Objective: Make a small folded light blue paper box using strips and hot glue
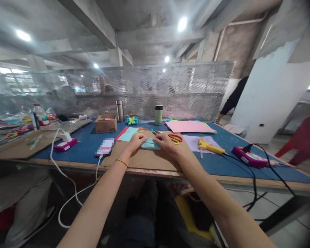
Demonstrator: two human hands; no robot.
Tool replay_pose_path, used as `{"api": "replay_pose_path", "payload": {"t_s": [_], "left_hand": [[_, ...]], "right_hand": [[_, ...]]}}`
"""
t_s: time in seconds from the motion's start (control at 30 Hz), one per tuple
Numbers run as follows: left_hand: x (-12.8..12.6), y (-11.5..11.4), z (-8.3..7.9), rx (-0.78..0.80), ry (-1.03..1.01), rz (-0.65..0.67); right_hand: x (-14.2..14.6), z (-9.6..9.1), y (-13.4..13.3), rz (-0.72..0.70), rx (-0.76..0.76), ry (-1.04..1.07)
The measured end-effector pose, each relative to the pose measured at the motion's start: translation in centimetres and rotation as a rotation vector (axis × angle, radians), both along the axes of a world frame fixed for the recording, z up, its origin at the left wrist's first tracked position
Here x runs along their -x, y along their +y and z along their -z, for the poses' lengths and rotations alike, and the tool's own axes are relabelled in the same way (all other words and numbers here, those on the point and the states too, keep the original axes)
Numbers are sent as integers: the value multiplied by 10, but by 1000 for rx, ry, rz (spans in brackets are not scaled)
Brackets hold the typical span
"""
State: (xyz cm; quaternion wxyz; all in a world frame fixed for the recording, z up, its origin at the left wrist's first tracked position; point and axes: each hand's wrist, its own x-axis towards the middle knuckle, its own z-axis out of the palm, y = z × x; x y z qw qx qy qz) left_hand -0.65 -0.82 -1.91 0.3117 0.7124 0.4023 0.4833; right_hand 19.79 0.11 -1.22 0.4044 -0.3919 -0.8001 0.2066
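Note:
A small teal piece of paper (pixel 150 144) lies on a brown cardboard sheet (pixel 144 159) at the table's near edge. My left hand (pixel 136 140) presses its fingers down on the paper's left end, a bead bracelet on the wrist. On the paper's right end, my right hand (pixel 165 142) pinches and presses with curled fingers. Both hands touch the paper. Red and yellow scissors (pixel 175 138) lie just right of my right hand.
The blue table (pixel 222 162) carries a yellow glue gun (pixel 209 146), a phone (pixel 104 147) on a white cable, pink sheets (pixel 189 126), a cardboard box (pixel 105 123), a steel flask (pixel 120 111), a green flask (pixel 158 114). Mesh screen behind; red chair (pixel 303 139) right.

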Motion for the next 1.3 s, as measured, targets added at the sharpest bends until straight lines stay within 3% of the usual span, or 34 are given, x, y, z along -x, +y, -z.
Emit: {"api": "replay_pose_path", "payload": {"t_s": [0.2, 0.57, 0.83, 1.07, 1.3], "left_hand": [[-5, -1, -1, -11, 9, -5], [-14, -14, -8, 62, -66, 135], [-7, 2, 2, -41, -20, -50], [-6, 1, -1, -65, 17, -41], [-7, 0, 0, 21, -22, 24]], "right_hand": [[1, -2, -2, -20, 33, 7], [3, -6, -6, -20, 35, -29], [-4, -5, -4, 5, 98, -11], [-9, -2, 3, 0, 108, -17], [-6, -1, 1, -18, 63, -42]]}}
